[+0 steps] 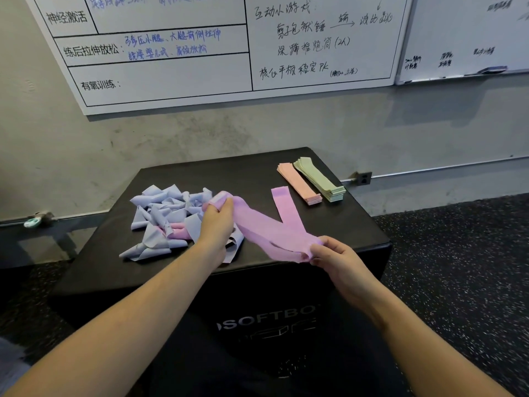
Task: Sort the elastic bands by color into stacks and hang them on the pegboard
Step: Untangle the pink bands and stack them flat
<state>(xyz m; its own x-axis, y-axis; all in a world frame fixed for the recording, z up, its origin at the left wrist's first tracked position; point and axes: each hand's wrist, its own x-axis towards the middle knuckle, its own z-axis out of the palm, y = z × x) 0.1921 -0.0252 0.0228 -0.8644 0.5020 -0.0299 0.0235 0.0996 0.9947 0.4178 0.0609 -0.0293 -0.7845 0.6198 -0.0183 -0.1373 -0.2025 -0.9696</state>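
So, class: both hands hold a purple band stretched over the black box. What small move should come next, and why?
Probably lay the purple band, held by the left hand and right hand, flat on the lone purple band, starting that stack beside the finished pink stack and green stack.

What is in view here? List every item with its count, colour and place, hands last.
purple band: one, lilac, stretched between both hands over the box
flat purple band: one, lilac, lying on the box left of the stacks
pink stack: one, salmon pink, far right of the box top
green stack: one, pale green, touching the pink stack's right side
unsorted pile: one heap, mostly pale blue with some lilac, left of the box top
box: one, black, lettered front
whiteboards: two, white, on the wall
left hand: grip on one end of the purple band
right hand: pinches the other end
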